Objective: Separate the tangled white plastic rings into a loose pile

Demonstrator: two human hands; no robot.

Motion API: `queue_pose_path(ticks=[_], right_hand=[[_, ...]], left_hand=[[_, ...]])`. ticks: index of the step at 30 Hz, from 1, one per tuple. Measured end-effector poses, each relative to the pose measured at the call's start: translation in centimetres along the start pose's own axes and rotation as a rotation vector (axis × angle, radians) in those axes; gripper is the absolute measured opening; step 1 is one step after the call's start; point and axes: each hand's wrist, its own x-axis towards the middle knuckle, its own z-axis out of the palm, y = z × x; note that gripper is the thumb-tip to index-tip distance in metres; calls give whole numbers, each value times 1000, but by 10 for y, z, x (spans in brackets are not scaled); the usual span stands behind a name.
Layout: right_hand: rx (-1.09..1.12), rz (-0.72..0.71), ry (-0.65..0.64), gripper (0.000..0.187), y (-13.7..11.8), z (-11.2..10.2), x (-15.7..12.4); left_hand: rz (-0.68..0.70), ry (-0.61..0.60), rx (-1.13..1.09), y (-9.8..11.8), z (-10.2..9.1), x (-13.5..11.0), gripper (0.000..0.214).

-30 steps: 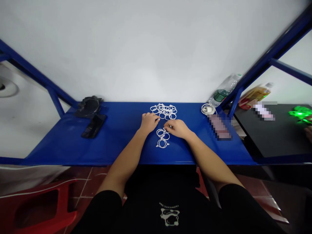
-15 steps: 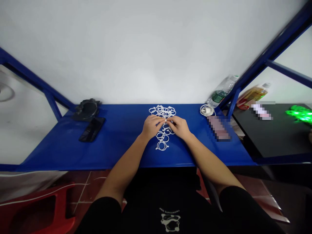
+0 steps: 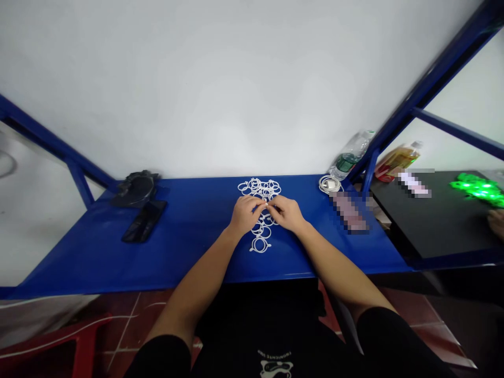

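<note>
Several thin white plastic rings with small tabs point(image 3: 264, 231) lie in a loose, partly overlapping line on the blue table point(image 3: 197, 226). The far ones point(image 3: 260, 185) bunch together behind my hands, and a pair point(image 3: 259, 251) lies closest to me. Over the middle of this line, my left hand point(image 3: 246, 215) and my right hand point(image 3: 287, 212) meet fingertip to fingertip. Both pinch a small white tab point(image 3: 266, 205) that looks like part of a ring. My fingers hide most of that ring.
At the left are a black phone point(image 3: 145, 221) and a dark strapped object point(image 3: 138, 189). Toward the right stand a water bottle point(image 3: 348, 160), a coiled white cable point(image 3: 329, 184) and a blurred-out flat item point(image 3: 350, 211). Another person's hand point(image 3: 496, 221) shows beside glowing green lights point(image 3: 480, 190).
The view has shifted slightly, so the table sits lower in the picture. Both hands remain together at the white tab; the rings keep about the same layout.
</note>
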Motion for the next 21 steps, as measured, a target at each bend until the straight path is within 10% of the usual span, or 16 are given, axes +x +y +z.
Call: queue_pose_path(ticks=[6, 14, 21], right_hand=[[-65, 237, 37, 17, 32, -7, 4], [-144, 311, -141, 37, 51, 1, 3], [-156, 257, -287, 49, 45, 4, 2]], left_hand=[[10, 37, -27, -11, -10, 4, 4], [31, -379, -59, -10, -4, -4, 2], [29, -493, -61, -1, 0, -4, 10]])
